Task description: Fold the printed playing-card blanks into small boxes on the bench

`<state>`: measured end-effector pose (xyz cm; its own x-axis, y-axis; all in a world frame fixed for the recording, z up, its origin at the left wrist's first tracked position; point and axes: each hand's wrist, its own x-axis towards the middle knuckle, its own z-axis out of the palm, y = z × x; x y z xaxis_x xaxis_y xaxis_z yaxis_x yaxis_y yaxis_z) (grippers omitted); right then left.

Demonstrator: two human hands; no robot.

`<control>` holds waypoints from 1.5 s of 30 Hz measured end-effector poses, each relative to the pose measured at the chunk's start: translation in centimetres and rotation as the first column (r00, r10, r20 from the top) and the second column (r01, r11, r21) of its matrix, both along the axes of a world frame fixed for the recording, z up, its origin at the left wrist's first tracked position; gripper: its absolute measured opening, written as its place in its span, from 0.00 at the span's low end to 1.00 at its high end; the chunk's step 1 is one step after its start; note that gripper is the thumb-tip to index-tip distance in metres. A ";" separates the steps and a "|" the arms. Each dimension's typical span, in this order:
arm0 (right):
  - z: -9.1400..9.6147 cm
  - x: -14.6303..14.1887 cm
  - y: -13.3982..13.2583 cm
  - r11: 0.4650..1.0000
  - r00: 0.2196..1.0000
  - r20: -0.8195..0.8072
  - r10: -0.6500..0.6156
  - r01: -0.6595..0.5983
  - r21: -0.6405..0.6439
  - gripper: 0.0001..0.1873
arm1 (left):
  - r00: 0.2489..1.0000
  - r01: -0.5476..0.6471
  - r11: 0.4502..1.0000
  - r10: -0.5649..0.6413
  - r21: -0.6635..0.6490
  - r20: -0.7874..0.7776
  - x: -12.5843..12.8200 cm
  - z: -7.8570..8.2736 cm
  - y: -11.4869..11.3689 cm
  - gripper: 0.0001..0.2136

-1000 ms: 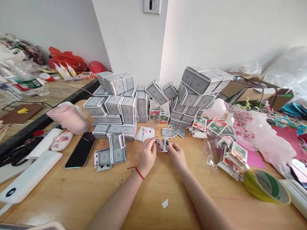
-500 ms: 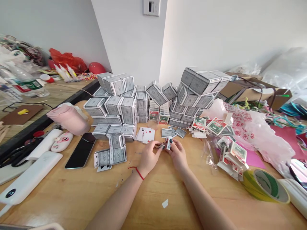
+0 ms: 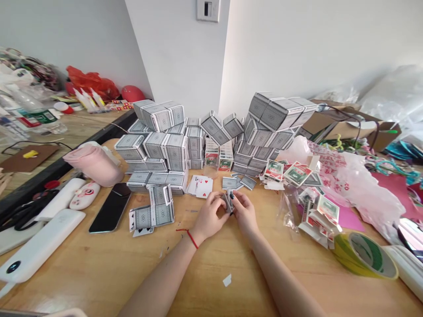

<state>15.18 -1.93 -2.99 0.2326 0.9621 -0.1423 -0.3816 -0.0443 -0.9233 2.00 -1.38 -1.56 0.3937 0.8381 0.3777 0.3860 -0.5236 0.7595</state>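
Both my hands meet over the middle of the wooden table [image 3: 205, 268]. My left hand [image 3: 210, 215] and my right hand [image 3: 242, 211] pinch a small folded playing card [image 3: 228, 201] between their fingertips, pressed close together. Just beyond them lie loose face-up cards [image 3: 200, 186] and small folded grey-backed cards [image 3: 236, 182]. Behind these rises a wall of cubes made of grey-backed cards [image 3: 165, 141], with a second stack [image 3: 274, 119] to the right. A partly built card piece [image 3: 155, 211] lies left of my hands.
A black phone [image 3: 110, 208], a white power bank [image 3: 36, 246] and a pink roll [image 3: 94, 163] lie at the left. Card boxes [image 3: 320, 211], pink plastic bags [image 3: 357, 185] and a yellow-green tape roll [image 3: 366, 257] crowd the right. A paper scrap [image 3: 227, 280] lies near my forearms.
My hands have closed in on each other, folding the card from spread and face-up to a tight upright fold between the fingertips.
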 end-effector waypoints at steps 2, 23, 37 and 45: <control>0.0 0.1 0.0 1.000 0.999 -0.032 -0.008 0.007 -0.010 0.17 | 0.999 -0.035 0.999 0.036 0.013 -0.014 -0.1 -0.1 0.1 0.04; 1.1 -0.2 -0.3 0.984 0.975 0.141 0.174 -0.177 0.007 0.17 | 0.993 -0.117 0.993 0.116 -0.027 -0.024 -0.1 -0.2 0.1 0.08; 0.7 -0.4 -0.3 0.957 0.956 -0.063 0.287 -0.289 -0.020 0.19 | 0.996 -0.094 0.995 0.094 -0.027 0.007 -0.3 0.2 0.1 0.09; 1.3 -0.7 -0.5 0.939 0.921 -0.202 0.333 -0.343 -0.014 0.17 | 0.996 -0.090 0.996 0.090 -0.004 0.021 -0.2 0.5 -0.1 0.10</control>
